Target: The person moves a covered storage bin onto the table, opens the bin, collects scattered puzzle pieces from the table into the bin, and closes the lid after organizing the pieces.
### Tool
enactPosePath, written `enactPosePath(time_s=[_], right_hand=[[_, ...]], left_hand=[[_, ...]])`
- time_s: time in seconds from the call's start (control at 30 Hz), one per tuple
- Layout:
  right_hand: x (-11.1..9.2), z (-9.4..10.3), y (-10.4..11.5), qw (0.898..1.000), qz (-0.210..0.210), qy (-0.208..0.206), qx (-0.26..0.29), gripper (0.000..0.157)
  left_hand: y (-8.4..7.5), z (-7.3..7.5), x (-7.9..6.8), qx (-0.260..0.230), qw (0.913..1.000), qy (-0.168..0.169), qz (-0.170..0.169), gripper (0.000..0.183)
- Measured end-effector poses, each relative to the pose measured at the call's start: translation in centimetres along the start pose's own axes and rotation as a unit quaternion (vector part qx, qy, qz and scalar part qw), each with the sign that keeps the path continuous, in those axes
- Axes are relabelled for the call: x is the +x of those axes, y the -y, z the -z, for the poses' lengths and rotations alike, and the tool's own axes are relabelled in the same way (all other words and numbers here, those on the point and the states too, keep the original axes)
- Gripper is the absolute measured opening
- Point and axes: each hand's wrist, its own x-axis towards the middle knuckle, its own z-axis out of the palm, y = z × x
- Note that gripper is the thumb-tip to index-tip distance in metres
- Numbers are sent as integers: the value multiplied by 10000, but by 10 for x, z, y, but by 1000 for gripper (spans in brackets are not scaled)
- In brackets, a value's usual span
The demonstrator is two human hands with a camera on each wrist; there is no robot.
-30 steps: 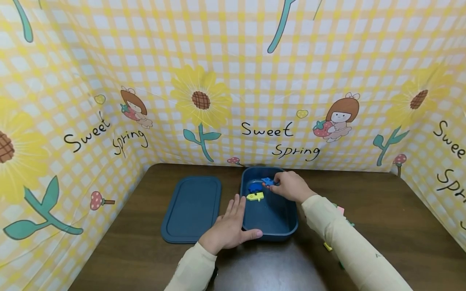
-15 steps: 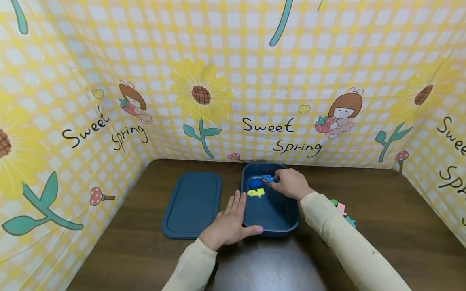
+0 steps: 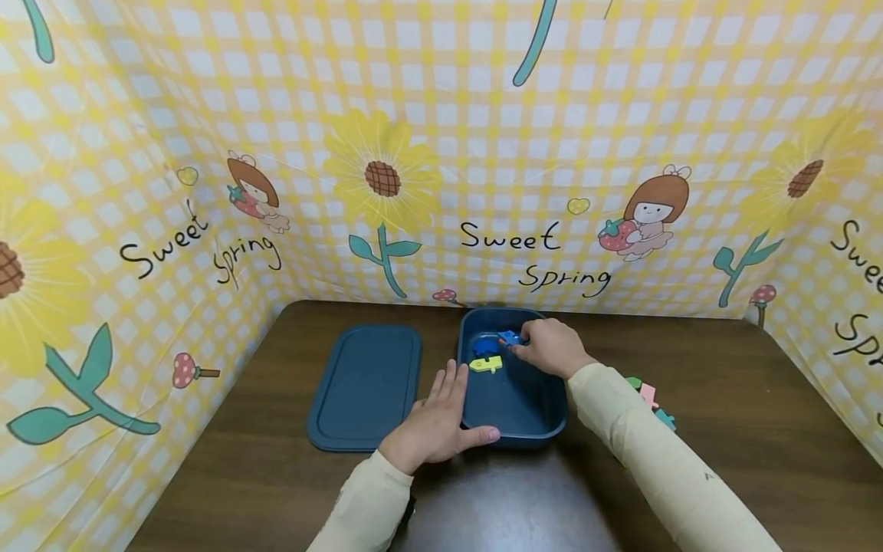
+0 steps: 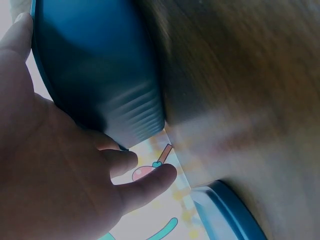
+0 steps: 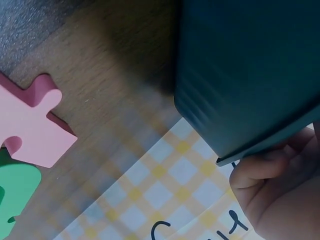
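Note:
A dark blue rectangular box (image 3: 524, 402) stands uncovered at the back of the table. Over its far part, my right hand (image 3: 555, 349) pinches a blue puzzle piece (image 3: 509, 338) between thumb and fingers; a reddish bit shows at its lower edge. In the box lie a yellow puzzle piece (image 3: 486, 364) and a darker blue piece (image 3: 484, 347). My left hand (image 3: 434, 425) rests against the box's left side and near corner, fingers straight and thumb out along the front rim. The box wall hides the held piece in the right wrist view.
Left of the box a flat dark blue lid (image 3: 366, 387) lies on the brown table (image 3: 234, 460). Pink (image 5: 30, 125), green (image 5: 17, 190) and teal (image 3: 664, 418) puzzle pieces lie right of the box, partly behind my right sleeve. A checked cloth (image 3: 428, 153) rises behind the table.
The head view has tilted slightly down. My right hand keeps the blue piece over the far part of the box, almost still. My left hand stays against the box.

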Motion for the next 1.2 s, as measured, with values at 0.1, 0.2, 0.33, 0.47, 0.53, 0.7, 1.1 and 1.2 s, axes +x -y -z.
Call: enactPosePath(time_s=[0.1, 0.2, 0.33, 0.47, 0.53, 0.7, 1.1, 1.2], right_hand=[[0, 1, -1, 10000, 0, 5, -41, 25], [0, 1, -1, 9999, -10, 53, -119, 25], [0, 1, 0, 9995, 4, 131, -284, 25], [-1, 4, 0, 9996, -77, 223, -166, 21], [-3, 6, -1, 9996, -165, 222, 11, 22], [-10, 14, -6, 9972, -205, -44, 711, 21], [-36, 28, -51, 9876, -15, -677, 1414, 18], [-43, 30, -65, 9877, -39, -639, 1424, 19]], left_hand=[[-1, 0, 1, 22, 10000, 4, -19, 107], [-3, 0, 1, 36, 10000, 0, -48, 107], [-4, 0, 1, 50, 10000, 4, -67, 107], [-5, 0, 2, 51, 10000, 32, -73, 107], [-5, -1, 2, 42, 10000, 50, -74, 108], [-5, -1, 3, 41, 10000, 68, -37, 108], [2, -3, 3, -2, 10000, 30, 14, 110], [2, -2, 2, -26, 10000, 17, 18, 110]])
